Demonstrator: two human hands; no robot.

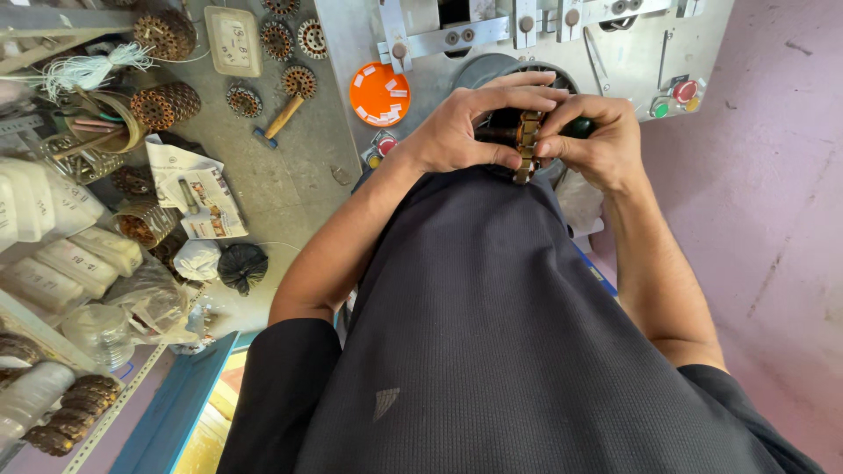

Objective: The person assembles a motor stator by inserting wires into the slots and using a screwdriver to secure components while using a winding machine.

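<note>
Your dark grey ribbed shirt (492, 351) fills the foreground, closest to the lens, with both bare forearms reaching away from it toward a grey metal machine (615, 44). Your left hand (461, 132) and right hand (597, 140) meet at the machine's round opening, fingers curled tight around a small brass-coloured slotted ring part (527, 140) held edge-on between them. Left thumb and fingertips pinch the part from one side; right fingertips press it from the other, and a dark green knob-like piece (580, 127) shows just under your right fingers. The part sits right above the neckline of your shirt, in front of the dark opening.

Beside your left hand, an orange round dish (379, 93) holding small white slips rests on the machine's face. Red and green push buttons (676, 96) sit past your right hand. On the grey bench to your left lie a wooden-handled hammer (281, 118), several copper-wound stator cores (167, 104), folded printed paper (198, 189), a black cloth bundle (242, 266) and clear plastic bags (53, 263). A pink wall (781, 219) runs along your right.
</note>
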